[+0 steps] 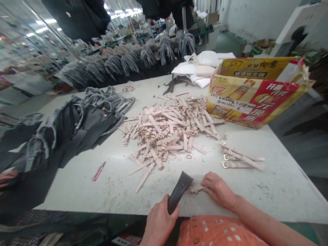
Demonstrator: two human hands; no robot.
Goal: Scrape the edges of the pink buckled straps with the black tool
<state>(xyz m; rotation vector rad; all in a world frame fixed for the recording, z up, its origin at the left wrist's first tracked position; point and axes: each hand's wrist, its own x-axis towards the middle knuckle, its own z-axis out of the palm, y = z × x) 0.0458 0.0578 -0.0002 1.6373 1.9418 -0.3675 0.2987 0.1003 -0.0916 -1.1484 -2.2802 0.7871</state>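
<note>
My left hand [160, 220] is wrapped round a black handheld tool [180, 190] with a wide, flat end; its exact kind is unclear. The tool tilts up to the right, its end close to a short pale pink buckle strap [195, 189] on the table. My right hand [219, 192] pinches the right end of that strap, with fingers bent and the palm low over the tabletop. Beyond both hands lies a big loose heap of pale pink buckle straps [166, 131]. Several more straps [242, 158] rest in a small group to the right.
A yellow and red cardboard box [235, 99] stands at the back right of the white table [115, 191]. Black bags with wrapped handles [87, 126] cover the left side. A pink cutter [98, 171] lies at left. Another person's hand [9, 178] shows at the far left.
</note>
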